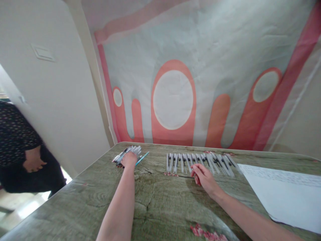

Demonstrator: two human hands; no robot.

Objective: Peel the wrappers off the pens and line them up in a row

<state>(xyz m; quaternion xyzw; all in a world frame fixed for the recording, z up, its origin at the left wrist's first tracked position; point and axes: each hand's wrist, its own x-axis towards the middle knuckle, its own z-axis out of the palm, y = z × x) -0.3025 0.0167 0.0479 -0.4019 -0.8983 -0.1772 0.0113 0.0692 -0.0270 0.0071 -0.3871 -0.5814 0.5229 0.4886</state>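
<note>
My left hand (129, 158) rests on a pile of pens (135, 150), mostly clear or white with some dark parts. Its fingers are hidden among them. Beside that hand, a light blue pen or pencil (142, 158) lies at a slant. My right hand (202, 177) hovers in front of a row of clear pens (184, 160) with black parts, laid out side by side. Its fingers are curled in with the thumb close to the index finger. Whether something small is between them I cannot make out.
White sheets of paper (291, 197), with rows of faint marks on top, lie at the right. The wood-patterned tabletop (155, 214) has printed pink blossoms and meets a patterned wall covering (173, 100). A person (22, 150) in dark clothes stands beyond the table's left edge.
</note>
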